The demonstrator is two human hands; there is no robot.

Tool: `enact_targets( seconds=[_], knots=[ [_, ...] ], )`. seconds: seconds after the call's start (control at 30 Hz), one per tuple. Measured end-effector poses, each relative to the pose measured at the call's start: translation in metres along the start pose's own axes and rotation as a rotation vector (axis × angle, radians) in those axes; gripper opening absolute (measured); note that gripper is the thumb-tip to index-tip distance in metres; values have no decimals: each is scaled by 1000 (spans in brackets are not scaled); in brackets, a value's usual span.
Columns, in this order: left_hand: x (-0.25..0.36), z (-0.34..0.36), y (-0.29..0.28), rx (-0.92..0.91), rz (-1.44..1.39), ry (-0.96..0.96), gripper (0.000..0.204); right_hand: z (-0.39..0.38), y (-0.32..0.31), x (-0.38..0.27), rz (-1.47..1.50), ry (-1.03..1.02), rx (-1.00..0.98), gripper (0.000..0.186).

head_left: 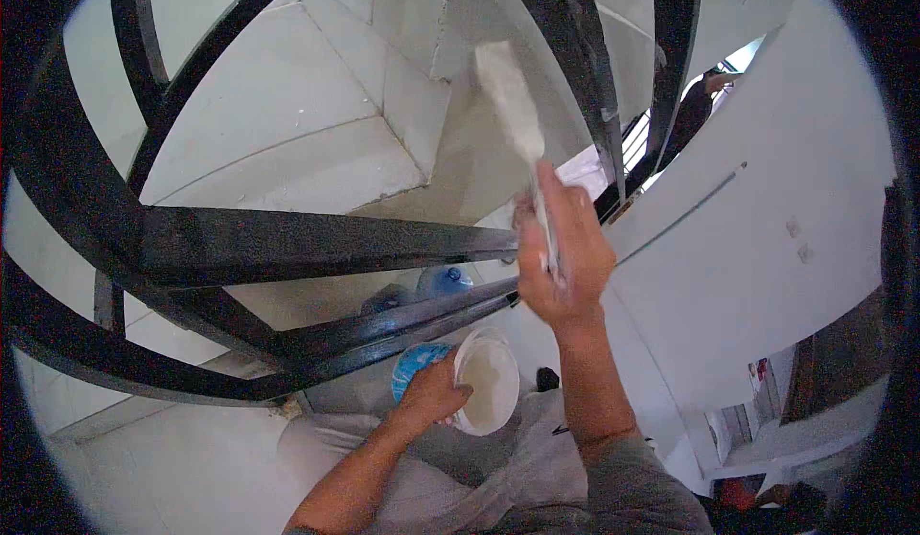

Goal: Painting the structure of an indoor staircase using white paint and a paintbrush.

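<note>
My right hand [567,248] is raised and closed around the handle of a paintbrush [511,99], which looks coated in white. The brush points up and away, its tip in front of a grey-white wall and beside a dark bar; I cannot tell whether it touches anything. Lower down, my left hand [436,391] grips the rim of a small white bucket [419,363] with a blue outer side, its thumb over the edge. The bucket is tilted toward me above my lap, and off-white paint [494,387] shows inside.
Dark railing bars [316,246] cross in front of me and curve up on both sides. Beyond them are white tiled steps [287,104]. A blue plastic water jug [444,281] stands below the bars. On the right runs a white wall [757,248], with a person [695,104] far off.
</note>
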State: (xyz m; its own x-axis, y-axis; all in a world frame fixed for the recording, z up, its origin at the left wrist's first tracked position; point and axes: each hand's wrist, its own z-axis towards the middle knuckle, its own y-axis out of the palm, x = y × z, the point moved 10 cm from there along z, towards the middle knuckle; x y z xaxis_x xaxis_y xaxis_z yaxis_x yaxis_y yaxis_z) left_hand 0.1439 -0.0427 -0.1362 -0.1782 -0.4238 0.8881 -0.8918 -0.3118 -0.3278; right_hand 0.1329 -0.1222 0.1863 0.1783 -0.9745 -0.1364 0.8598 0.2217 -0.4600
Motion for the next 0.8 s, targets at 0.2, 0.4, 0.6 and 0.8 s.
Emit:
enact_targets(
  seconds=[0.2, 0.4, 0.6, 0.8],
  knots=[
    [6, -2, 0, -2, -18, 34, 60, -5, -15, 41, -11, 196, 92, 48],
    [5, 6, 4, 48, 95, 144, 63, 23, -24, 11, -5, 138, 26, 37],
    [-10, 6, -1, 54, 70, 89, 66, 14, -21, 31, 13, 344, -45, 37],
    [4, 7, -1, 162, 176, 237, 66, 30, -18, 16, -23, 64, 35, 42]
  ],
)
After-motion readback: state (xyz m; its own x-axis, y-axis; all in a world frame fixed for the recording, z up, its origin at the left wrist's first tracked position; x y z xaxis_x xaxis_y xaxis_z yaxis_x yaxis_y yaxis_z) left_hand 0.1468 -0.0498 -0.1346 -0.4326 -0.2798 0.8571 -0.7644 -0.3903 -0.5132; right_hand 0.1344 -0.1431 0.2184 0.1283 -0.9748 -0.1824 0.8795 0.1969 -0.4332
